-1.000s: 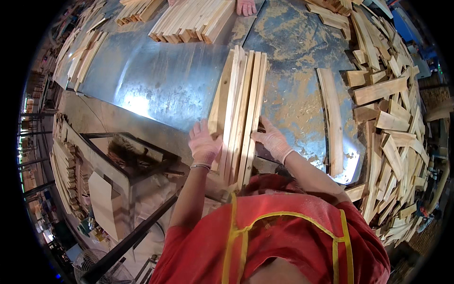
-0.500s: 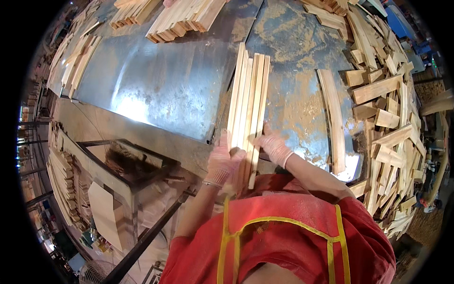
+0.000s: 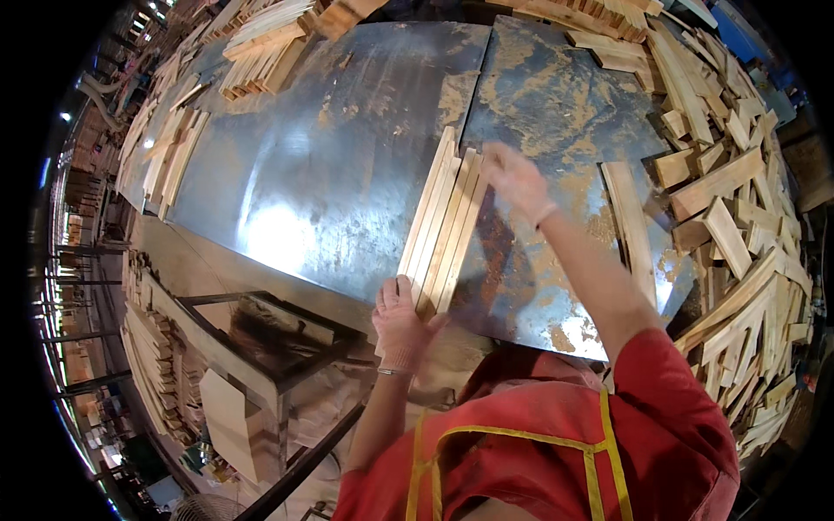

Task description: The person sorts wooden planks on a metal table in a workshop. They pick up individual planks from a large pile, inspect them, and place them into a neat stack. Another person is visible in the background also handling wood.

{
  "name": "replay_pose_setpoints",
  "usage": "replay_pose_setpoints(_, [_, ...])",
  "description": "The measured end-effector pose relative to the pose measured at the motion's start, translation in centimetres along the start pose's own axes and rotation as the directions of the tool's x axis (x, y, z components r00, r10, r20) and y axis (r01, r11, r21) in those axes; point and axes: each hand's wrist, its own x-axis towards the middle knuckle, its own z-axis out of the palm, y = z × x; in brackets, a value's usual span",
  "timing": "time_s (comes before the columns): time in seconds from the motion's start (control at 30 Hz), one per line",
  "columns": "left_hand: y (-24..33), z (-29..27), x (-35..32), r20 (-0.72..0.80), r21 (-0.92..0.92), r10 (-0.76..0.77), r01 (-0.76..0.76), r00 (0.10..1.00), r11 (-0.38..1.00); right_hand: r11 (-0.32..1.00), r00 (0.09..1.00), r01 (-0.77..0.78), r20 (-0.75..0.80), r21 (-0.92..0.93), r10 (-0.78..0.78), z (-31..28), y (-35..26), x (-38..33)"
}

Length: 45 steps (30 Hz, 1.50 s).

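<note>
Sheet metal covers the surface (image 3: 347, 174) in front of us, grey and streaked with rust and sawdust, with a seam running down its middle. Along its far left edge we see stacks of pale wood strips (image 3: 169, 148), and more bundled strips (image 3: 261, 52) lie at the far left corner. Below the near edge on the left, a dark metal frame (image 3: 261, 339) stands beside further stacked boards (image 3: 161, 365).

Near the middle of the near edge lies a bundle of wooden slats (image 3: 443, 221), side by side and flat on the metal, running from the near edge toward the centre. Our left hand (image 3: 401, 328) rests at the near end of this bundle, fingers (image 3: 393, 295) spread and pressed against the slat ends, palm open rather than clenched around anything. Our right hand (image 3: 514, 178) is at the far end of the same bundle, blurred, so we cannot tell whether its fingers grip a slat or only touch the ends.

Right of the bundle, a single long plank (image 3: 630, 226) lies apart on the metal. Beyond it, along the whole right edge, a loose heap of offcut blocks and slats (image 3: 738, 217) is piled.
</note>
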Motion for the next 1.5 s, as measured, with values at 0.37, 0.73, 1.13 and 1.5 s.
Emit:
replay_pose_setpoints(0.37, [2.1,0.2,4.7,-0.057,0.052,0.025,-0.022,0.998,0.998,0.821,0.993,-0.024,0.107,0.571,-0.046,-2.2,3.9,-1.8])
replay_pose_setpoints(0.73, [-16.3,-9.5,18.3,-0.076,0.030,-0.104,0.106,0.992,0.994,0.886,0.652,-0.464,0.674,-0.008,0.347,8.2,-2.0,-13.2])
replay_pose_setpoints(1.13, [-10.5,-1.1,13.0,0.482,-0.873,0.249,0.436,0.840,0.217,0.864,0.812,-0.494,0.406,0.097,0.419,14.4,-5.9,-13.0])
replay_pose_setpoints(1.5, [-10.9,-3.5,12.3,-0.031,-0.064,0.150,-0.152,0.988,0.986,0.956,0.868,-0.103,0.494,0.273,-0.048,13.7,-9.0,-14.0])
